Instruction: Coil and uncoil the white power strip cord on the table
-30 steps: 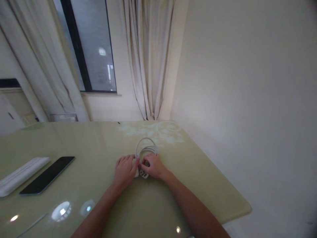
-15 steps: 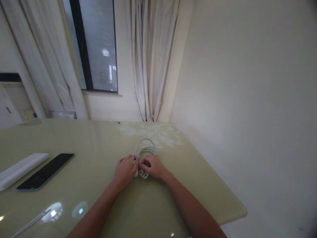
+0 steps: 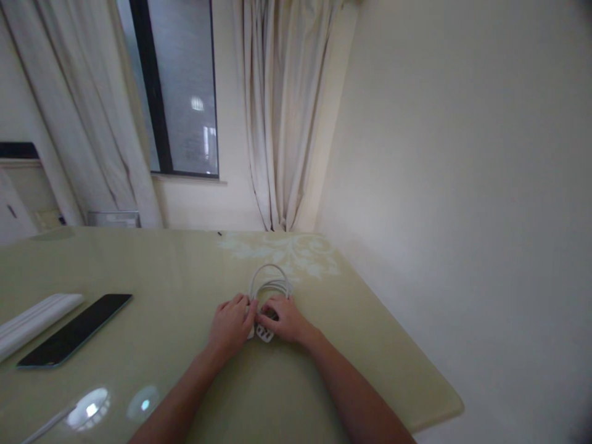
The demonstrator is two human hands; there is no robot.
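A white power cord (image 3: 269, 266) lies looped in a coil on the table, just beyond my two hands. My left hand (image 3: 232, 325) is closed over the coil's left side, and a bit of a white piece shows beside its thumb. Thumb and fingers of my right hand (image 3: 283, 317) pinch the cord on the near right side of the coil. Below the right fingertips sits a white socket block (image 3: 265, 333) with dark slots. The two hands nearly touch, and the fingers hide the middle of the bundle.
To the left on the pale green glossy table (image 3: 176, 265) lie a black tablet-like slab (image 3: 76, 330) and a long white case (image 3: 39, 320). A thin white cable (image 3: 49, 425) runs at the lower left. Wall and curtains (image 3: 287, 123) border the table's right and far sides.
The view has shifted slightly, so the table contents sit a little lower and further left. Both hands keep their hold at the cord, with hardly any movement.
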